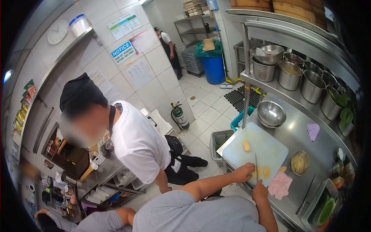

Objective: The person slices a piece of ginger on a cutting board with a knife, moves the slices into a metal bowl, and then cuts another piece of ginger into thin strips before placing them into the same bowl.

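My right hand [260, 191] is closed around the handle of a kitchen knife [256, 164], its blade pointing away across a white cutting board [272, 143]. On the board, left of the blade, my left hand [244, 172] has its fingers curled; what they press on is hidden. Thin pale yellow slices [266, 172], perhaps ginger, lie just right of the knife. Farther up the board sits a peeled yellow chunk [246, 145]. A small metal bowl [303, 172] right of the board holds fine pale strips. By the board's near right corner lies a crumpled pink cloth [280, 185].
A second knife [306, 195] lies on the steel counter near a tub [325, 205] with green produce. Stacked steel bowls [271, 113] stand behind the board, below a shelf of metal pots [290, 75]. A co-worker in a white shirt [139, 141] stands close on the left.
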A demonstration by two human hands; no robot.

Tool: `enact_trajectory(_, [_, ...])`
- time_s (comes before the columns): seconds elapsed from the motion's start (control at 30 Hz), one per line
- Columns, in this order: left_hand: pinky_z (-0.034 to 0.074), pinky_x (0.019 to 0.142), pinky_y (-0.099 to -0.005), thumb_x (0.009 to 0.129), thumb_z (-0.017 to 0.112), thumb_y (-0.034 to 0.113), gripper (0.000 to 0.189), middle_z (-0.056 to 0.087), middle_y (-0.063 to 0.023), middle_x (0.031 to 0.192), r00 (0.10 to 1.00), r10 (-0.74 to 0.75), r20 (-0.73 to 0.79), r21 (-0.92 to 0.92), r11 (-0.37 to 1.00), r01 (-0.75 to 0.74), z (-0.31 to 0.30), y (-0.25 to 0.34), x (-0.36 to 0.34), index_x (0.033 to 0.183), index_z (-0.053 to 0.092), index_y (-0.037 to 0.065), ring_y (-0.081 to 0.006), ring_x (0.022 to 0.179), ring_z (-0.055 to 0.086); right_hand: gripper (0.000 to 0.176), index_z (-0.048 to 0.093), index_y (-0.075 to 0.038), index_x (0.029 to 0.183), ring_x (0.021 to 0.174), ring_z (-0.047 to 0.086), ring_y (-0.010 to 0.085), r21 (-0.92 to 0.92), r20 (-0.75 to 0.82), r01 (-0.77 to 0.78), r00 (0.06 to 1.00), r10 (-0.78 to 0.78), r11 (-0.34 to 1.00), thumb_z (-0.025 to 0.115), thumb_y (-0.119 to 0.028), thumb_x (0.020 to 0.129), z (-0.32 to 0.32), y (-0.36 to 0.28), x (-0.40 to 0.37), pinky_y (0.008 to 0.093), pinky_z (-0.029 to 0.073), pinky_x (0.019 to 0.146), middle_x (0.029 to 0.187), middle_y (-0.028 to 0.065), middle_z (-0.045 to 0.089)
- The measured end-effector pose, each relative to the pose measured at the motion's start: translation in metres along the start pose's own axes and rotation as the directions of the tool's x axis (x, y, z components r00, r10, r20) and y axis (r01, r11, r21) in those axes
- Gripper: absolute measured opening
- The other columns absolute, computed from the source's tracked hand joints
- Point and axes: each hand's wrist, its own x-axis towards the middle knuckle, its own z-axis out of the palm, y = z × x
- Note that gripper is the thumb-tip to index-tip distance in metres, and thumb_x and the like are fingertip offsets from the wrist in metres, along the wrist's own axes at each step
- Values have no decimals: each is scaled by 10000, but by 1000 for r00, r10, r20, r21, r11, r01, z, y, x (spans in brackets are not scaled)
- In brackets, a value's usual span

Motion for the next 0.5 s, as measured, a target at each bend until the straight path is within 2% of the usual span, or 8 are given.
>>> enact_trajectory(0.2, [525, 1079, -527, 851, 789, 4, 320, 620, -188, 1237, 1000, 1, 11, 46, 999, -1, 8, 7, -1, 1134, 643, -18, -440, 1243, 594, 349, 553, 63, 1375, 1131, 806, 477, -52, 46, -17, 999, 19, 999, 586, -102, 1068, -4, 4, -7, 557, 622, 1002, 1173, 334, 807])
enact_trajectory(0.27, [526, 1053, -536, 820, 782, 4, 313, 627, -212, 1206, 1000, 23, 12, 31, 999, -23, 10, 2, 0, 1104, 653, -20, -455, 1205, 599, 435, 530, 78, 1469, 1141, 795, 503, -30, 14, -8, 1000, 9, 1000, 556, -108, 1077, 3, 6, -3, 570, 620, 1007, 1207, 352, 798])
enact_trajectory(0.3, [526, 1053, -536, 820, 782, 4, 313, 627, -212, 1206, 1000, 14, 12, 16, 1000, -14, 10, -6, 0, 1104, 653, -20, -455, 1205, 599, 435, 530, 78, 1469, 1141, 795, 503, -38, 28, -14, 999, 16, 999, 556, -108, 1077, 10, 8, 2, 570, 620, 1007, 1207, 352, 798])
enact_trajectory(0.37, [521, 1047, -559, 778, 757, 9, 298, 644, -230, 1161, 999, 9, 38, -6, 1000, -9, 25, -18, -1, 1059, 665, -30, -478, 1191, 605, 496, 518, 99, 1522, 1127, 797, 506, -53, -46, 0, 999, -2, 999, 556, -110, 1073, 21, 17, 0, 584, 622, 992, 1211, 349, 798])
enact_trajectory(0.4, [516, 999, -569, 751, 741, 30, 289, 629, -234, 1086, 998, 44, -37, -32, 998, -46, 25, -12, -5, 1021, 652, -24, -485, 1125, 600, 531, 512, 93, 1558, 1114, 797, 512, -30, -29, -16, 999, 15, 999, 551, -117, 1072, 13, 7, -12, 609, 614, 984, 1216, 345, 797])
enact_trajectory(0.47, [522, 987, -568, 768, 736, 44, 286, 640, -231, 1085, 998, -66, -19, -56, 996, 65, 25, -4, -12, 1041, 663, 4, -474, 1095, 610, 486, 542, 34, 1536, 1074, 795, 530, -3, -22, -23, 999, 23, 1000, 523, -139, 1082, 20, 6, -22, 662, 594, 958, 1184, 337, 803])
enact_trajectory(0.5, [525, 987, -570, 790, 727, 43, 279, 648, -228, 1099, 998, -43, -52, -38, 998, 42, 31, -2, -16, 1061, 672, 4, -471, 1093, 615, 423, 567, 26, 1472, 1057, 794, 535, 26, -55, -11, 998, 13, 1000, 499, -154, 1095, 19, 3, -32, 678, 587, 937, 1147, 339, 803])
